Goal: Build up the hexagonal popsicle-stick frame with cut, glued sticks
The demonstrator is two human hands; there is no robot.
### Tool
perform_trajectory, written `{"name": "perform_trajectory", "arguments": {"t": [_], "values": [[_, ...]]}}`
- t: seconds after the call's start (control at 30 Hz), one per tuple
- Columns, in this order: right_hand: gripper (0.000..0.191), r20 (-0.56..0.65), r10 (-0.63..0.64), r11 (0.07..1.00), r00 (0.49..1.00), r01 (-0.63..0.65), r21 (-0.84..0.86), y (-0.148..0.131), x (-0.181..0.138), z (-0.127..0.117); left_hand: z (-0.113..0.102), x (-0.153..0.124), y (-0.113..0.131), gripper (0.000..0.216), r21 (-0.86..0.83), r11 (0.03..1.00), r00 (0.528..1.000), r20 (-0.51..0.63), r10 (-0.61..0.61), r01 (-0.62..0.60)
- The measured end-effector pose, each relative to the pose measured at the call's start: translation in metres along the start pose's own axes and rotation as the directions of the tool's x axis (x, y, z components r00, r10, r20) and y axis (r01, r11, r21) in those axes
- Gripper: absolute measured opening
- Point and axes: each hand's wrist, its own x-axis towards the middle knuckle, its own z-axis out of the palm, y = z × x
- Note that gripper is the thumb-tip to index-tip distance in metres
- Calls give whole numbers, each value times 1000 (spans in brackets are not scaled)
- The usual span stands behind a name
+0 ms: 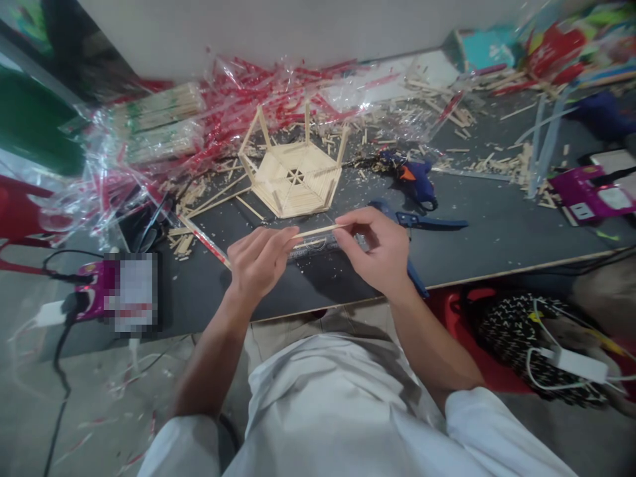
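Fingers of your left hand and right hand grip opposite ends of one thin, straight, pale wooden stick. At the left end, your fingers are closed on the wood, the thumb largely hidden. At the right end, your index finger and thumb are pinched on the stick, their arc leaving a rounded gap behind the tips.

Note the axis: the stick runs left to right across the front of your body, its right end set slightly farther from you than its left. It appears raised above the dark grey, flat desk; the exact clearance cannot be read from this view.

Locate the pale wooden hexagonal frame with short upright posts, resting on the desk directly beyond the stick. Its near edge lies close to the stick and roughly parallel to it. Your left fingertips sit opposite the left part of that edge; your right fingertips sit just right of its right corner. Which hand is nearer the frame cannot be determined.

Observe the blue, long-handled hand tool beside your right hand and partly covered by it. The blue glue gun with an orange part lies farther back, right of the frame.
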Motion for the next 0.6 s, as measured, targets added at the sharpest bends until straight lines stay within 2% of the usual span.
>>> {"name": "perform_trajectory", "arguments": {"t": [0.2,0.4,0.53,0.6], "values": [[12,-47,-37,999,998,36,-7,5,1,3,2,-1,1,7,28,999,999,-18,-39,39],[10,-104,-30,996,994,39,81,2,6,5,3,-5,-3,25,31,989,989,-57,-140,142],[15,-79,19,997,997,-13,76,2,2,8,1,-4,-5,24,-16,985,980,-100,-173,173],[16,-82,45,995,996,-38,87,2,1,10,-1,-3,-5,22,-17,988,984,-85,-154,153]]}}
